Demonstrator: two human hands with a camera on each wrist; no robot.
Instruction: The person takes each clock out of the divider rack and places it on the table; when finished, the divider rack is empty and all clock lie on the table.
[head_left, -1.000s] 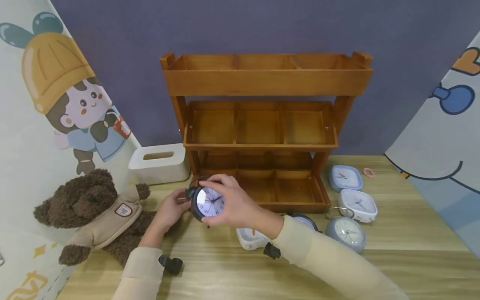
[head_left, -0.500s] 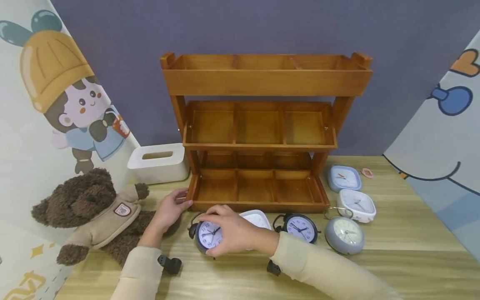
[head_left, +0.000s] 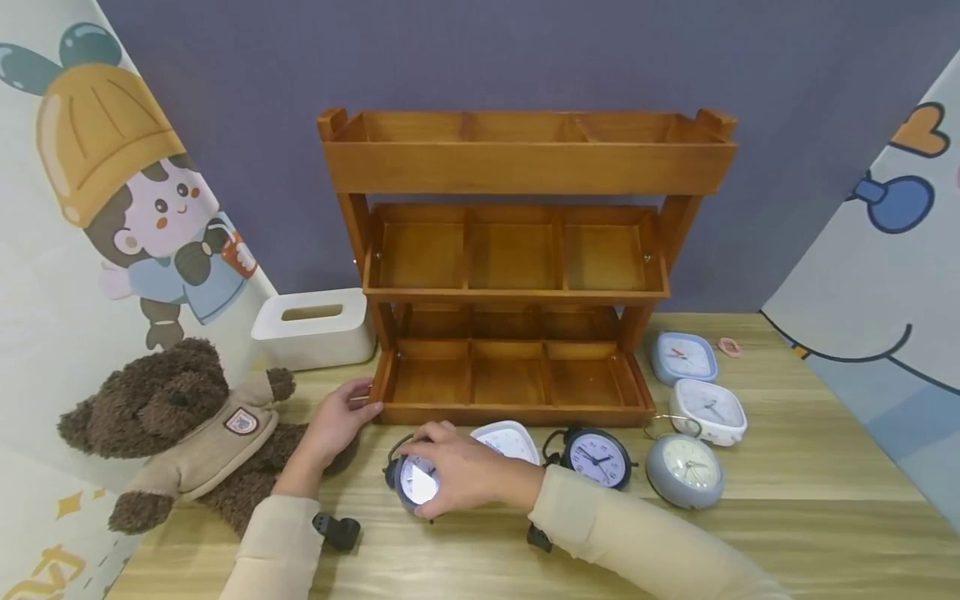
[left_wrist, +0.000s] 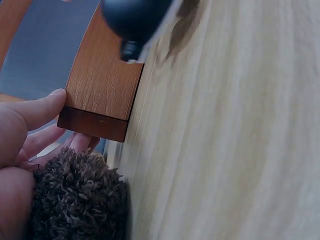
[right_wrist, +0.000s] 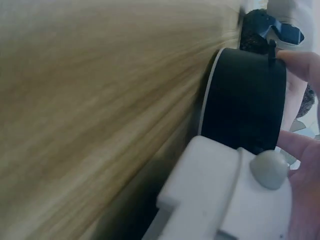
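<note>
My right hand [head_left: 461, 471] holds a round black alarm clock [head_left: 409, 483] by its rim, face up, low over the table left of the middle; the palm hides part of its dial. In the right wrist view the black clock's side [right_wrist: 245, 100] is close to the tabletop, with a white clock [right_wrist: 210, 185] beside it. My left hand [head_left: 337, 425] grips the lower left front corner of the wooden rack [head_left: 510, 414]. The left wrist view has the thumb at one side of that wooden corner [left_wrist: 102, 80] and fingers at the other.
Right of my right hand lie a white clock [head_left: 510, 440], another black alarm clock [head_left: 597, 458], a grey one [head_left: 685, 471], a white one [head_left: 708, 410] and a blue one [head_left: 684, 358]. A teddy bear [head_left: 202, 433] and tissue box [head_left: 315, 333] are at left.
My right hand has brought the black alarm clock down from the rack's front toward the table, then slightly right. My left hand has gone from near the clock to the rack's corner.
</note>
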